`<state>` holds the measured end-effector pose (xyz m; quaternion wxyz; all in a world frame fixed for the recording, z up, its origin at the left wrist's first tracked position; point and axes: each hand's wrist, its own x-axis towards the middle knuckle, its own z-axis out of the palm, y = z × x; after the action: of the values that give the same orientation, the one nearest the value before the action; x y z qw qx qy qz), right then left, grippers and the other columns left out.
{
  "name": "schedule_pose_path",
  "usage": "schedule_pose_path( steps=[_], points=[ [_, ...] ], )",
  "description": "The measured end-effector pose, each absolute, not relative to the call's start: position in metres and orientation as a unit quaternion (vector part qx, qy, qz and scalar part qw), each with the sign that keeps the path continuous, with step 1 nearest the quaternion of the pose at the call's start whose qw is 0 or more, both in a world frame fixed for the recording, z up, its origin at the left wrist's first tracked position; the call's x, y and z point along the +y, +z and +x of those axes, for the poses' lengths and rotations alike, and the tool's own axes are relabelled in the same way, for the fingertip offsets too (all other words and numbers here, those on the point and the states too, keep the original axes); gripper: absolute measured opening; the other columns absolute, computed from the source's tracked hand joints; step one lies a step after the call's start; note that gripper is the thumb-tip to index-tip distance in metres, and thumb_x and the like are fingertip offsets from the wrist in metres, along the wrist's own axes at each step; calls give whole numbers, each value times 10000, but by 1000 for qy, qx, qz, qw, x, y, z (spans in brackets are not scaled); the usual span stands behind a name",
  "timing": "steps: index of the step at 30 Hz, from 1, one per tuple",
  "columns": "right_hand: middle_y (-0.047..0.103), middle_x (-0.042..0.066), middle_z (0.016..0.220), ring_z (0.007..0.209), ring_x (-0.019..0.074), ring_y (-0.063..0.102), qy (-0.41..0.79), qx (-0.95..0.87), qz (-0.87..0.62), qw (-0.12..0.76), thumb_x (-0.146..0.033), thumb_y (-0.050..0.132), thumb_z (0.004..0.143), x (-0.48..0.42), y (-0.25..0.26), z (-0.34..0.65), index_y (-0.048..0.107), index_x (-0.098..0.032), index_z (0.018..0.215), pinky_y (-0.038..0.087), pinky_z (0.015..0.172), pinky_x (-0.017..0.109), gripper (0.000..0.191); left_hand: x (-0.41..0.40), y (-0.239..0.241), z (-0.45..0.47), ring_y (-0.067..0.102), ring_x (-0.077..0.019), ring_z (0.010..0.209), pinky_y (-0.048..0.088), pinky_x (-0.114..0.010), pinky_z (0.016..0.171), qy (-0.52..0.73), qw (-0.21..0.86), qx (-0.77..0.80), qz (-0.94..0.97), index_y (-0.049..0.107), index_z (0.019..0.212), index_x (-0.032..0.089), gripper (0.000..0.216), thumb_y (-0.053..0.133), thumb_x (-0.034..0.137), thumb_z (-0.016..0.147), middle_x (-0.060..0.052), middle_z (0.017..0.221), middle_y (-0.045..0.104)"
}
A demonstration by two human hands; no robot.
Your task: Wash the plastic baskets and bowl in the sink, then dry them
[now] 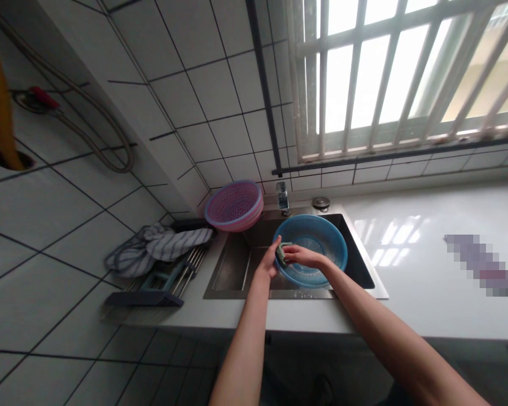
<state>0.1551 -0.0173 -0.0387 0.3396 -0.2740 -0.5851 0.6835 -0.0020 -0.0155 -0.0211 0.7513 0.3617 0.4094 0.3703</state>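
Observation:
A round blue plastic colander (336, 234) rests over the right part of the steel sink (232, 270), its slotted inside facing up and toward me. At its left edge, my left hand (271, 259) is closed around the rim. My right hand (302, 256) reaches over the colander with its fingers closed on a small, soft green cloth (280, 255), pressed against the rim beside my left hand. The fingers of my left hand beneath the rim are partly hidden.
Pink baskets (237, 206) with a blue rim lean behind the sink, left of the faucet (282, 197). A drain plug (320, 202) sits at the back. Left are a striped cloth (169, 242) and a rack (144, 298). A blurred-out object (486, 265) lies on the right counter.

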Motion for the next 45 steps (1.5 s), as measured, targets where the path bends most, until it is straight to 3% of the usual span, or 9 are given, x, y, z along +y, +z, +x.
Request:
schedule_pose_path(
  steps=[3,8,10,16,23,27,31,39,45],
  points=[
    [690,19,928,810,175,610,671,-564,-300,378,-569,843,780,-14,-39,157,702,-207,960,532,743,296,428,-20,-24,1,765,-353,1150,619,-490,1006,390,707,438,396,751,1267,149,637,776,663,893,-185,1194,801],
    [711,21,1015,917,201,638,577,-423,-379,587,-615,750,808,1,-35,167,657,-250,1002,564,823,322,424,-27,-21,7,532,-354,1496,373,-510,1289,446,633,374,511,703,1412,248,691,871,589,836,-125,1548,637],
    [713,25,997,905,202,643,580,-432,-373,581,-601,777,789,0,-35,167,673,-248,979,564,820,326,415,-28,-19,7,515,-357,1506,352,-519,1299,448,625,366,524,685,1441,253,718,861,603,839,-124,1551,630],
    [724,64,991,870,218,671,703,-515,-314,377,-592,857,762,-16,-39,154,752,-225,993,585,765,359,447,-29,-12,4,633,-363,1358,474,-517,1190,452,613,413,500,650,1476,277,826,831,719,802,-129,1402,716],
    [738,36,980,936,222,674,573,-383,-403,602,-588,786,743,7,-28,174,660,-236,936,572,844,338,421,-32,-9,10,601,-336,1385,401,-497,1235,453,594,383,543,627,1354,254,776,957,563,724,-134,1444,677],
    [743,35,1025,960,221,688,655,-464,-337,491,-554,842,750,-6,-27,171,708,-232,957,581,868,359,406,-31,-8,4,705,-294,1150,526,-452,1063,460,605,429,488,556,1318,235,792,913,630,731,-116,1225,743],
    [731,49,1000,887,201,676,728,-523,-282,343,-519,910,725,-22,-29,156,754,-212,1009,600,822,365,446,-28,-6,-2,714,-304,1171,539,-433,1037,477,579,471,464,503,1506,276,886,852,650,782,-99,1224,754],
    [738,22,1065,994,213,674,602,-414,-347,588,-637,821,765,-1,-26,167,707,-254,1018,577,898,342,473,-28,-6,10,622,-326,1365,447,-479,1205,458,658,337,494,603,1497,256,771,833,603,848,-119,1451,682],
    [743,50,968,868,223,678,681,-570,-297,352,-534,876,741,-18,-32,155,764,-213,953,572,784,349,400,-26,-9,3,636,-306,1330,454,-467,1200,466,591,413,512,616,1468,305,705,741,686,888,-80,1370,712]
  ],
)
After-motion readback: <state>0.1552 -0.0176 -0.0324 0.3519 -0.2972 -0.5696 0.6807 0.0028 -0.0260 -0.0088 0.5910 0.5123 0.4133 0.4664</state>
